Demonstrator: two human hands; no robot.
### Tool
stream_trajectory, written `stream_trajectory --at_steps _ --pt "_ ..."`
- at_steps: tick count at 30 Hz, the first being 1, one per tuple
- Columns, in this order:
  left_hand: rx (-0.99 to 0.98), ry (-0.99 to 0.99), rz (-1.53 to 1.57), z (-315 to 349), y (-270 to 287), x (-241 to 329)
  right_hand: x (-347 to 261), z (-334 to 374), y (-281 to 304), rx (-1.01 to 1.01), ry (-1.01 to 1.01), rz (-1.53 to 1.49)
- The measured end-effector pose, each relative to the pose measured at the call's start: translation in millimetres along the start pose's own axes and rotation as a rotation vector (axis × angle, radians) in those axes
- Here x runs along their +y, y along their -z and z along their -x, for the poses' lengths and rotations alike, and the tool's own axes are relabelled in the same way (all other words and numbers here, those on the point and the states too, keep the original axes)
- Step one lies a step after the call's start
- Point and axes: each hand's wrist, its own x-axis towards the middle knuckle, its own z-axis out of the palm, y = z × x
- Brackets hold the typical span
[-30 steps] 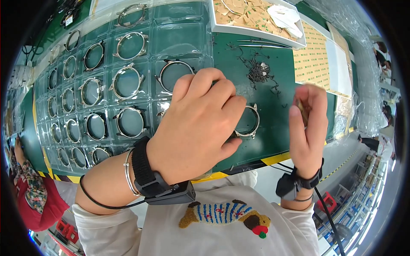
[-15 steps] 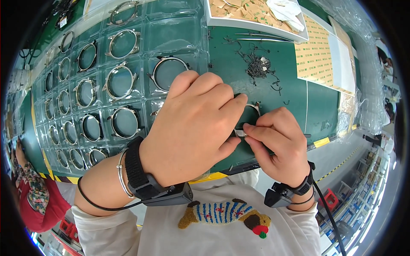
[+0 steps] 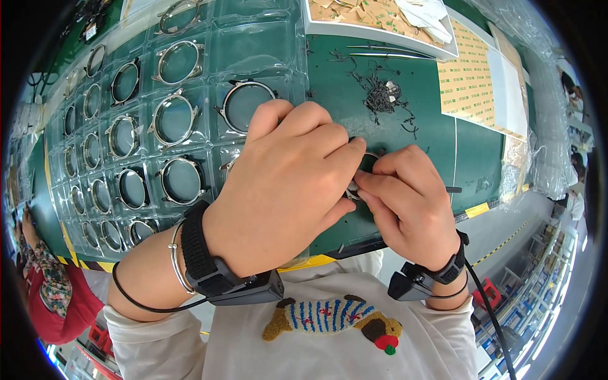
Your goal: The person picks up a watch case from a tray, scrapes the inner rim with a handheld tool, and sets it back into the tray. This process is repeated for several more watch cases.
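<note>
My left hand is closed round a round metal watch case, holding it low over the green table. The back of the hand and its fingers hide most of the case. At the case's right edge, my right hand pinches with thumb and forefinger. A slim dark tool pokes out behind that hand, lying in its grip; its other end is hidden by the fingers. Beside my left hand, a clear plastic tray carries several watch cases, the nearest a dark-lugged one.
Black scraps lie heaped beyond my hands, with thin metal tools behind. A white box holds tan paper pieces. Sheets of printed tan paper are at the right. Another person's arm shows at far left.
My right hand has shifted slightly up and left, closer against the watch case, and the slim tool has moved up with it. A pale bit at its fingertips is now hidden.
</note>
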Motion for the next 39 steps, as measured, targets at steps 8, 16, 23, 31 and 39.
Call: stream_trajectory --at_steps 8,16,23,31,39 --pt "0.013 0.003 0.013 0 -1 -2 -7 3 -9 0.097 -0.042 0.056" --pt "0.055 0.017 0.003 0 -2 -4 -16 3 -25 0.239 -0.1 0.134" --pt "0.015 0.051 -0.062 -3 -1 -2 -16 2 -31 0.309 -0.159 0.138" --pt "0.006 0.086 -0.049 -2 -2 -1 -10 5 -9 0.147 -0.122 0.005" --pt "0.024 0.059 -0.042 -3 -3 -3 -10 5 -14 0.136 -0.094 0.027"
